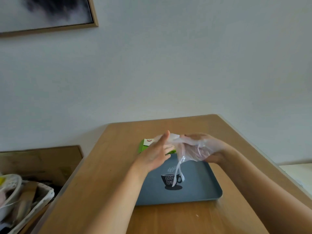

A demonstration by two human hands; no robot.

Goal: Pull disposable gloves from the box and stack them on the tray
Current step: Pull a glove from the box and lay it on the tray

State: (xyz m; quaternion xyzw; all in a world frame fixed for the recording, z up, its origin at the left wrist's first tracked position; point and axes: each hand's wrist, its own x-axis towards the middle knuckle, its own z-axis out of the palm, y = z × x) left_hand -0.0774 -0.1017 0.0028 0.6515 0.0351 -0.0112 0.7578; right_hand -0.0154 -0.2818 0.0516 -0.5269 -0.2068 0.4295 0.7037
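To the left of the grip, the left hand [155,154] is held with its fingers straight and laid against the film; no pinch can be made out there. Behind that hand, and left of the grip, the green box [144,144] is seen standing on the table [109,191], just beyond the tray's far edge.

Between the two hands the glove [189,149] is held up in the air, clear and crumpled, with its thin fingers hanging below the grip towards the printed cup on the tray [202,191]. Whether those tips touch the tray cannot be told.

On the right, the bunched film is grasped by the right hand [217,150], whose fingers are curled around it.

The glove is judged to be very light, limp and slippery, and likely to cling, fold on itself or drift when let go. It is best taken at the cuff and spread flat by both hands before being laid down directly beneath the grip.
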